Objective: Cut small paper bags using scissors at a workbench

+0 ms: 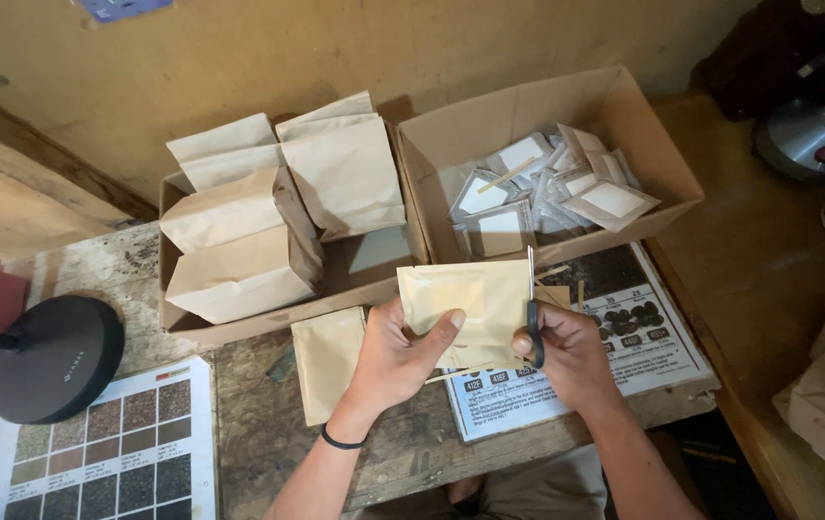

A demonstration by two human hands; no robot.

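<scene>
A: Head view: the tan pouch [465, 300] is held above the surface, pinched at its lower left by the left hand [395, 358].

B: Yep, looks light and floppy, best gripped near an edge. Right hand [566, 351] is closed on scissors [534, 310] at its right side.

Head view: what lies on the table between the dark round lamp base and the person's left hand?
In the head view, a flat tan paper pouch lies on the wooden table between the lamp base and the left hand; the colour sample chart sits below.
</scene>
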